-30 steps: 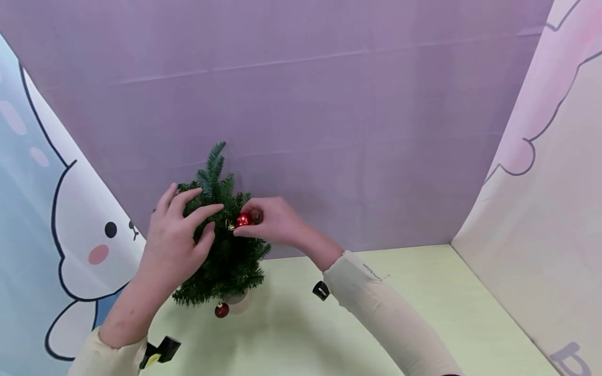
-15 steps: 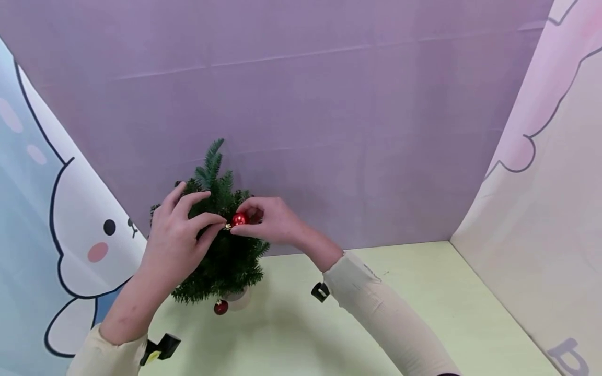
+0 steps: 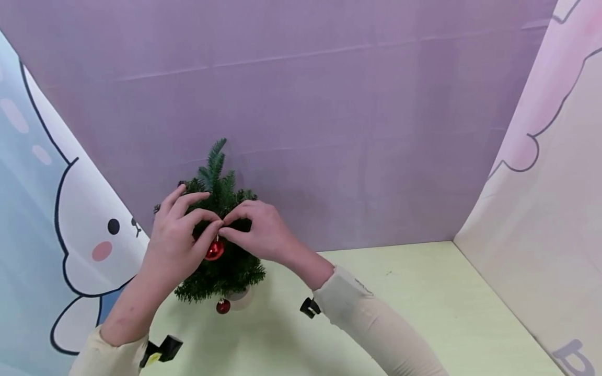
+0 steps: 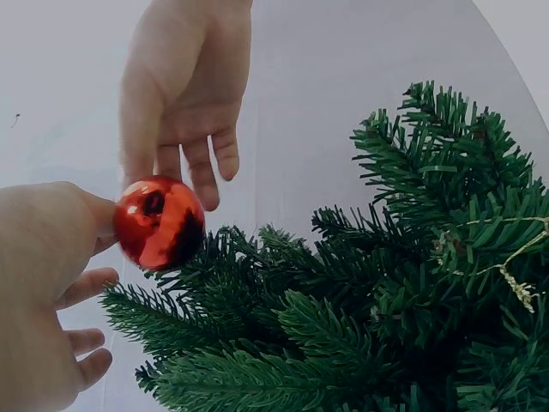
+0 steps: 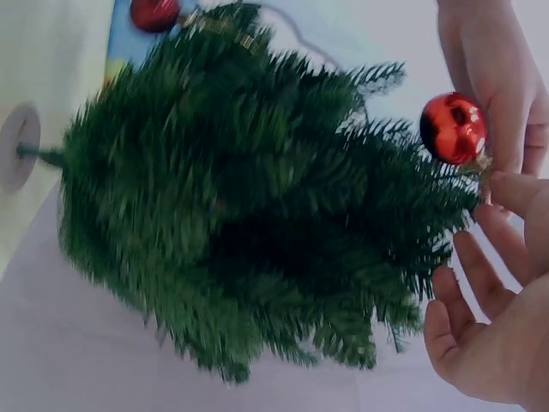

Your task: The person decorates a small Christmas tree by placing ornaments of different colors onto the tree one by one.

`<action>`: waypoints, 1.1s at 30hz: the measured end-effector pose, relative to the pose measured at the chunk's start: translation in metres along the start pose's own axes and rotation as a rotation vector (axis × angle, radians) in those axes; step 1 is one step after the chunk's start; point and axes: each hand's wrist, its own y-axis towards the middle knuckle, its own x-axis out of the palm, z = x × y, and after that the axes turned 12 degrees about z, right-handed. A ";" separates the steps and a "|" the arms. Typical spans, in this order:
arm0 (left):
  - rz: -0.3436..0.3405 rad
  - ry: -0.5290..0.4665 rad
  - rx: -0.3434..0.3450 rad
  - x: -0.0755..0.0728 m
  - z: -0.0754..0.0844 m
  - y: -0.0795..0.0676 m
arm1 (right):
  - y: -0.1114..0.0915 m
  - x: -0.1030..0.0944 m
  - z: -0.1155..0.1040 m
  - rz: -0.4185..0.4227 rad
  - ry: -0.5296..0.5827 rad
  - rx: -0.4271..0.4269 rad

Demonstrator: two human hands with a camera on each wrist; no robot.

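Observation:
A shiny red Christmas ball (image 3: pixel 215 249) hangs against the front of a small green Christmas tree (image 3: pixel 240 269). Just above the ball, my left hand (image 3: pixel 174 237) pinches its gold cap and string between thumb and index finger, other fingers spread. From the other side, my right hand (image 3: pixel 263 232) pinches at the same string, its fingertips meeting the left ones. The right wrist view shows the gold cap (image 5: pixel 482 163) between the ball and the fingers. Fingertips hide most of the string.
Another red ball (image 5: pixel 154 13) hangs low on the tree, near its pale round base (image 3: pixel 242 300). Gold string (image 4: pixel 519 287) lies over branches in the left wrist view. A purple backdrop (image 3: pixel 352 130) rises behind the light green table (image 3: pixel 390 297), with printed panels at both sides.
The right hand has moved left and slightly down to meet the left fingertips. The ball, earlier in the right fingers, now hangs lower beneath both hands. The left thumb and index have closed together.

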 end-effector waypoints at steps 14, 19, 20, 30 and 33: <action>0.039 0.017 -0.098 -0.002 0.006 -0.009 | -0.006 0.007 -0.005 0.088 -0.011 0.031; 0.119 0.045 -0.060 0.001 0.002 -0.013 | -0.004 0.010 -0.012 0.122 -0.094 0.012; 0.132 0.052 -0.059 0.002 0.002 -0.013 | -0.002 0.011 -0.014 0.128 -0.109 0.009; 0.273 0.160 -0.106 0.016 0.013 -0.017 | 0.007 0.012 -0.017 0.153 -0.118 0.061; 0.309 0.177 -0.154 0.020 0.017 -0.019 | 0.009 0.011 -0.016 0.133 -0.104 0.079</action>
